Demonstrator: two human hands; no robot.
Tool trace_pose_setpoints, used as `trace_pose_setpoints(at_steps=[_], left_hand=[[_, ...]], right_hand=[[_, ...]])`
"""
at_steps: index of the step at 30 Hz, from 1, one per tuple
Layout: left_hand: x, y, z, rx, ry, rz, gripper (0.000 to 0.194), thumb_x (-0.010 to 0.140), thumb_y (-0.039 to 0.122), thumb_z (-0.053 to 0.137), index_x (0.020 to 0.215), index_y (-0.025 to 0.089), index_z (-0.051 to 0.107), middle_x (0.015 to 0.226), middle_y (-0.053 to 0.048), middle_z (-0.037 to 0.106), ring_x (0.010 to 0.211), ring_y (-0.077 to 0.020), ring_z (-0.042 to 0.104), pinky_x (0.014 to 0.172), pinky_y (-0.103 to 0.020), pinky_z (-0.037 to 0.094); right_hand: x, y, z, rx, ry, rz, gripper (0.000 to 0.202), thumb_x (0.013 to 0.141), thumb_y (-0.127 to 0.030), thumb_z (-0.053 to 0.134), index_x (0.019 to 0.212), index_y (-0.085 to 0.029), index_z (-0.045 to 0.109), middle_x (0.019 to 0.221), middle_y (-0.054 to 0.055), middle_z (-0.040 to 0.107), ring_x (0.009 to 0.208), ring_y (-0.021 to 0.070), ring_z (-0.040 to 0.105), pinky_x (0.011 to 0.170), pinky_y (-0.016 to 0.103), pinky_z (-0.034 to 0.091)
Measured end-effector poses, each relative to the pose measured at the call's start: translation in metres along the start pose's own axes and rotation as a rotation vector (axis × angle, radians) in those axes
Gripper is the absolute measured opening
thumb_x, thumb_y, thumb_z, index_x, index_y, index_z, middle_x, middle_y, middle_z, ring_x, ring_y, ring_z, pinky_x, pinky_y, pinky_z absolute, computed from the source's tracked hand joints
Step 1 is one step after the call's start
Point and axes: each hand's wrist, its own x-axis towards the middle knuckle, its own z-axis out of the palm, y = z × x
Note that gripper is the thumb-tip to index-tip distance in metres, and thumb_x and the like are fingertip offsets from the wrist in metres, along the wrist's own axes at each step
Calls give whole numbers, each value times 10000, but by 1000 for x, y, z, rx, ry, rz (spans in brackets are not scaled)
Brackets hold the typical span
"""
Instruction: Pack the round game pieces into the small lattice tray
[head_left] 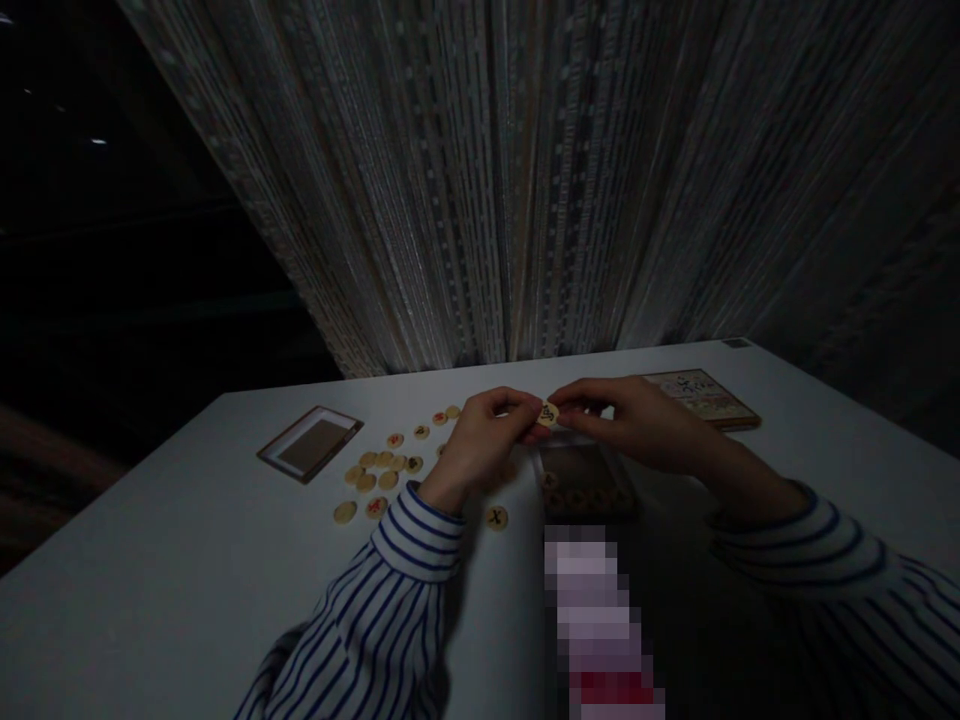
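Round pale-yellow wood-look disc w/ black mark [547,414] is up nr far edge of dark-floored rectangular box [585,463]; I've got it pinched btwn L hand [487,428] & R hand [654,422] fingertips; light rim grip, both sides even, stops slips

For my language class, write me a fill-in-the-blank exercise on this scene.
The left hand and right hand hold a piece whose marking is coloured ____. The loose pieces lie on the ____ side of the box. Both sleeves have lines coloured ____. The table is coloured ____.
Missing words: black; left; blue; white.
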Motion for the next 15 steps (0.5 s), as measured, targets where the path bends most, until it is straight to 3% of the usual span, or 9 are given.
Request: trace_pose_setpoints(at_steps=[5, 10, 15], left_hand=[[-9, -1, 11, 8, 27, 5, 44, 734, 159, 613, 729, 120, 633, 635, -7, 656, 575, -89, 603, 580, -202, 483], [-20, -2, 21, 12, 67, -22, 55, 739, 172, 614, 723, 122, 633, 592, -2, 651, 555, -93, 598, 566, -207, 479], [-27, -16, 26, -33, 99, -23, 90, 735, 205, 625, 758, 124, 657, 611, -5, 654, 581, -95, 596, 603, -221, 482]], right_hand=[[-16, 1, 2, -23, 32, -25, 232, 807, -290, 526, 981, -207, 655, 890, 21, 695, 775, 140, 616, 678, 249, 465], [-31, 8, 7, -26, 77, -76, 239, 812, -265, 528, 1012, -195, 638, 963, 40, 687, 868, 150, 615, 774, 280, 467], [-41, 15, 15, -63, 121, -134, 242, 823, -243, 529, 1034, -167, 618, 960, 62, 681, 857, 149, 617, 779, 298, 480]])
